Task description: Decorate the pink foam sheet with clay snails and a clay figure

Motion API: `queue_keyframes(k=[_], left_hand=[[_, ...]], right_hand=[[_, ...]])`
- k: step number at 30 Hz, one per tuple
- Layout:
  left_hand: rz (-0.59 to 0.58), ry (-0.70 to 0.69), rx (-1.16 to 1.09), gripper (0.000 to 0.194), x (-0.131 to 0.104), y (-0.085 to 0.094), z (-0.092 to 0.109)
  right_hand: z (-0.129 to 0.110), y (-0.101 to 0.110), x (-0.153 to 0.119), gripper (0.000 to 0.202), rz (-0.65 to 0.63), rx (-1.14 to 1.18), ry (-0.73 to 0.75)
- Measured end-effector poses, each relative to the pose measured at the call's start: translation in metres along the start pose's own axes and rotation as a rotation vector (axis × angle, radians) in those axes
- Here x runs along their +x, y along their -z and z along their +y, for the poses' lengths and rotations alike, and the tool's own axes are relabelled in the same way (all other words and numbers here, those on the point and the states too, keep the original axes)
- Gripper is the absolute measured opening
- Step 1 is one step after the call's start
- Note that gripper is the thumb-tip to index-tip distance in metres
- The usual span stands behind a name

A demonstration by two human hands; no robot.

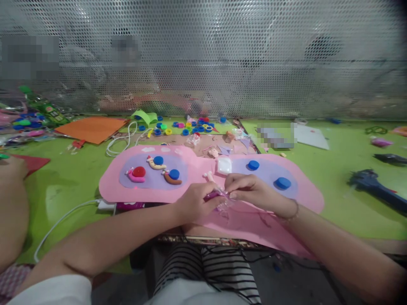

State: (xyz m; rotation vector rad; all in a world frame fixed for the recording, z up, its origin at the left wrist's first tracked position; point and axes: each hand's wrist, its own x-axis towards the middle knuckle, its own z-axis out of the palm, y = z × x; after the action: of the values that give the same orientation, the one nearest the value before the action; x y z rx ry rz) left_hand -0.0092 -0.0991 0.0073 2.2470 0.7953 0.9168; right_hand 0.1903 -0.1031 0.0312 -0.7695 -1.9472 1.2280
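Note:
Both my hands meet over the lower middle of a pink paper sheet. My left hand has its fingers closed on a purple clay packet in clear wrapping. My right hand pinches the wrapping at the packet's right end. On the sheet's left purple patch lie a snail with a red cap and two more with blue caps. Two blue caps rest on the right purple patch. A white square packet and a small pale clay piece lie just beyond my hands.
Bottle caps lie scattered along the back, near orange paper and a green bottle. A dark blue tool is at right. Another person's arm is at far left. A perforated metal screen stands behind.

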Motion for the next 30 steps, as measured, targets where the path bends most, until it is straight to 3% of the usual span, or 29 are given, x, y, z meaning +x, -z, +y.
queue_keyframes(k=[6, 10, 16, 23, 30], left_hand=[[-0.02, 0.01, 0.032, 0.024, -0.002, -0.002, -0.002], [-0.021, -0.006, 0.047, 0.025, -0.002, -0.002, -0.004], [-0.08, -0.034, 0.059, 0.024, -0.002, -0.002, -0.003], [-0.055, -0.005, 0.029, 0.024, -0.003, -0.004, 0.0], [-0.04, 0.002, 0.001, 0.023, -0.001, -0.002, 0.002]], right_hand=[[0.007, 0.003, -0.001, 0.011, -0.091, 0.153, -0.099], [0.012, 0.003, 0.0, 0.007, -0.037, 0.12, -0.068], [0.017, 0.002, 0.001, 0.009, -0.087, 0.189, -0.104], [0.005, -0.001, 0.001, 0.013, -0.047, -0.004, -0.09], [-0.001, -0.003, 0.0, 0.011, 0.005, -0.342, 0.163]])
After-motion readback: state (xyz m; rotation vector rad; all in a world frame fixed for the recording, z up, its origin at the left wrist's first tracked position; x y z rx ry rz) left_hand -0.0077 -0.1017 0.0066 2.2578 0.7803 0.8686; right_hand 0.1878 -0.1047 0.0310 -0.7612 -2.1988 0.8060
